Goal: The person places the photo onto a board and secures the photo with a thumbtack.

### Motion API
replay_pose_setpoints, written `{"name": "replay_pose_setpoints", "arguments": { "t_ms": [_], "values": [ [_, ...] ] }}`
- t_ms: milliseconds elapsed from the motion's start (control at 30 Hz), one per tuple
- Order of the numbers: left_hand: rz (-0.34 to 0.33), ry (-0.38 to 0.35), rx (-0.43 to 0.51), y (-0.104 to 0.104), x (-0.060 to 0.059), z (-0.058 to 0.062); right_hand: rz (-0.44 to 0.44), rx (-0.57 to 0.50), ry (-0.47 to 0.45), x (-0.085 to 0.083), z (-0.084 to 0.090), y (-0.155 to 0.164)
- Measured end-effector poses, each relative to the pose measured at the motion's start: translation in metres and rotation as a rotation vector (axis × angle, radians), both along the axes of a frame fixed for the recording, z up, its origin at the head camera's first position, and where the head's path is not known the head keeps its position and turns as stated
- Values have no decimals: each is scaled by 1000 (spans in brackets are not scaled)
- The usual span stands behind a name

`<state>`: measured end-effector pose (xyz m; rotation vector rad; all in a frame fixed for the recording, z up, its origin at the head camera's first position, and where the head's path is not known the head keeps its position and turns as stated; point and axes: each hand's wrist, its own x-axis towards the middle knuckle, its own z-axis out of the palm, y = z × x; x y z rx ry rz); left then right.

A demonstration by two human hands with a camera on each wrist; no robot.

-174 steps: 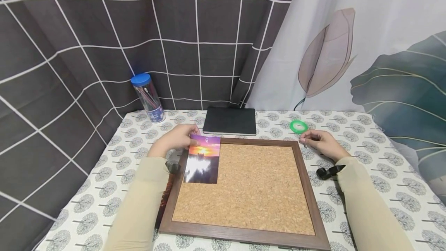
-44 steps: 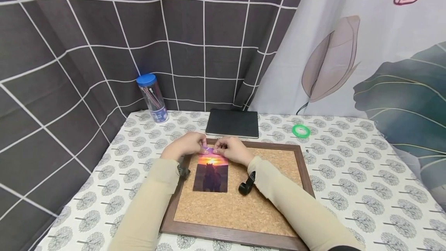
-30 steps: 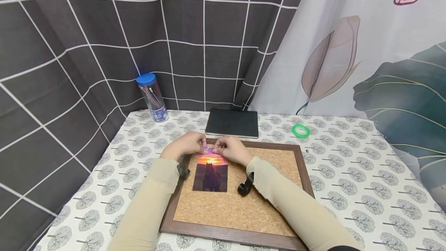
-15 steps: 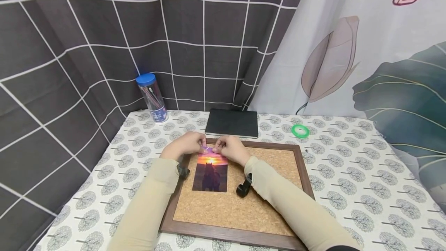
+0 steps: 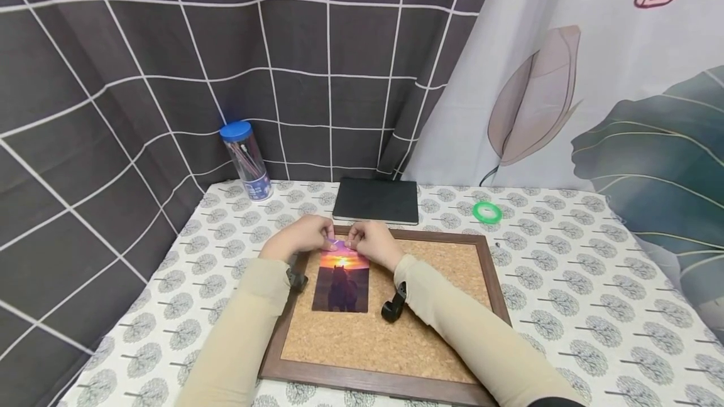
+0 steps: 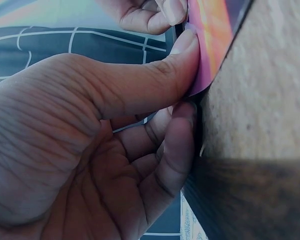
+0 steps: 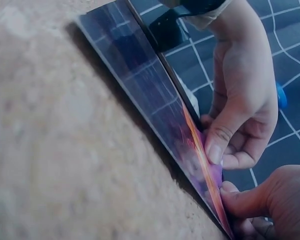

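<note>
A sunset photo (image 5: pixel 341 281) lies on the upper left of a cork board (image 5: pixel 430 306) with a brown frame. My left hand (image 5: pixel 322 238) pinches the photo's top left corner, thumb on top and a finger under the edge, as the left wrist view shows on the photo (image 6: pixel 215 35) with the left hand (image 6: pixel 190 80). My right hand (image 5: pixel 355 244) has curled fingers with its thumb on the photo's top edge. In the right wrist view the photo (image 7: pixel 150 85) lifts slightly off the cork (image 7: pixel 65 150). Something small and pale between the fingertips cannot be made out.
A black notebook (image 5: pixel 376 200) lies just behind the board. A blue-lidded clear tube of pens (image 5: pixel 246 159) stands at the back left, and a green tape ring (image 5: pixel 487 211) lies at the back right. Curtains close off the back of the patterned tablecloth (image 5: pixel 577 306).
Since 5.8 s ago my right hand has come from beside the green tape ring to the photo's top edge, and the photo now sits a little further right. Over the last second both hands stay almost still.
</note>
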<state>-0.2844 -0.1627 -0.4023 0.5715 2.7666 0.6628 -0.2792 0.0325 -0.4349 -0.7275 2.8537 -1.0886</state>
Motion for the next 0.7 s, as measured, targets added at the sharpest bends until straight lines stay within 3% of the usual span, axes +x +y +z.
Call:
{"name": "replay_pose_setpoints", "arguments": {
  "t_ms": [700],
  "values": [
    [6,5,-7,1,2,1,5,-37,37,0,-5,2]
  ]
}}
